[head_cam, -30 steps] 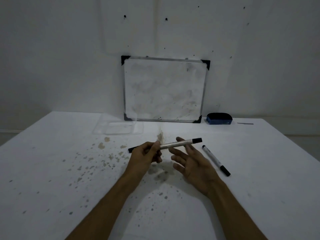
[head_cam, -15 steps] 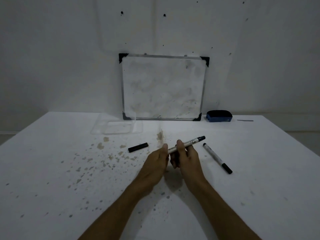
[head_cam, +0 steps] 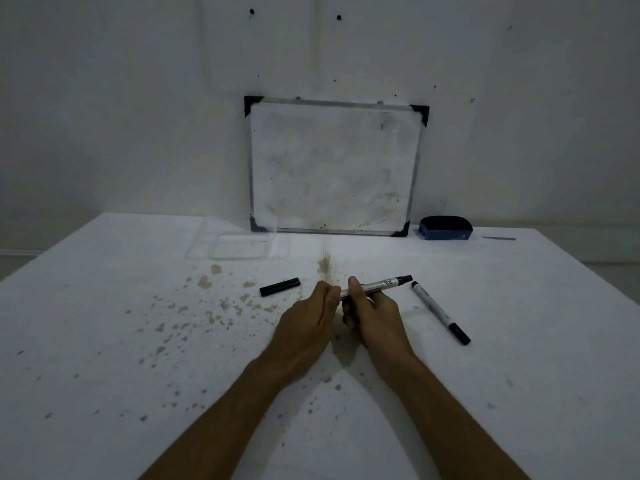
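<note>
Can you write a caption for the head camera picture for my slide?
The left hand and right hand hold one marker over the white table, a loose black cap beside them.

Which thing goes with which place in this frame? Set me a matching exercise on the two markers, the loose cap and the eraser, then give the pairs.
Things
1. held marker
2. loose cap
3. second marker
4. eraser

Places
A. at the far edge of the table, just right of the whiteboard
B. gripped by the right hand, with the left hand at its end
C. lying on the table, left of both hands
D. lying on the table, right of both hands

Pairs: 1-B, 2-C, 3-D, 4-A
</note>
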Available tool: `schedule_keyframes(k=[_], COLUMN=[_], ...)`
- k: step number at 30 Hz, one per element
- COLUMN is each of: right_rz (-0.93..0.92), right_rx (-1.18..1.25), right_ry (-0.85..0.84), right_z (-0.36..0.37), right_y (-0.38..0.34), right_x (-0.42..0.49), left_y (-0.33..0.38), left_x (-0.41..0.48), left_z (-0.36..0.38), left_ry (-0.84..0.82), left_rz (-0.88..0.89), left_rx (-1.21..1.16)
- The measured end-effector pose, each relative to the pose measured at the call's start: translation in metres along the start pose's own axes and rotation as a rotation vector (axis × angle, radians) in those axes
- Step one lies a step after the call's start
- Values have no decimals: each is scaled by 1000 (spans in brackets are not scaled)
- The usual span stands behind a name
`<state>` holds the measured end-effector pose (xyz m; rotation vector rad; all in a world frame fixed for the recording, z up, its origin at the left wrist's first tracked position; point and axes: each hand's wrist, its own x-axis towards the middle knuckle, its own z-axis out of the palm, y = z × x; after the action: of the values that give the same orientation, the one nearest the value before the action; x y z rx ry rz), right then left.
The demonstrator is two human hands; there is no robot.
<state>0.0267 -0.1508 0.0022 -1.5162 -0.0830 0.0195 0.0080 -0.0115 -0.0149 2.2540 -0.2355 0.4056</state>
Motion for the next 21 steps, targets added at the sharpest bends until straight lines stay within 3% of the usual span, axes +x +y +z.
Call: schedule_keyframes(k=[5, 11, 14, 17, 21], right_rz=[25, -41, -44, -31, 49], right_rx=[22, 54, 25, 26, 445], right_ry=[19, 52, 83, 107, 202], right_z=[-1, 4, 5, 7, -22], right_y=[0, 5, 10, 15, 3], right_x=[1, 1, 2, -1, 8], left_y=[1, 13, 13, 16, -3], left_x=[0, 11, 15, 16, 15], left_z=[4, -3, -3, 5, -12], left_ry=[30, -178, -202, -85, 281], left_rz=[61, -293, -346, -386, -442], left_rx=[102, -523, -579, -498, -402])
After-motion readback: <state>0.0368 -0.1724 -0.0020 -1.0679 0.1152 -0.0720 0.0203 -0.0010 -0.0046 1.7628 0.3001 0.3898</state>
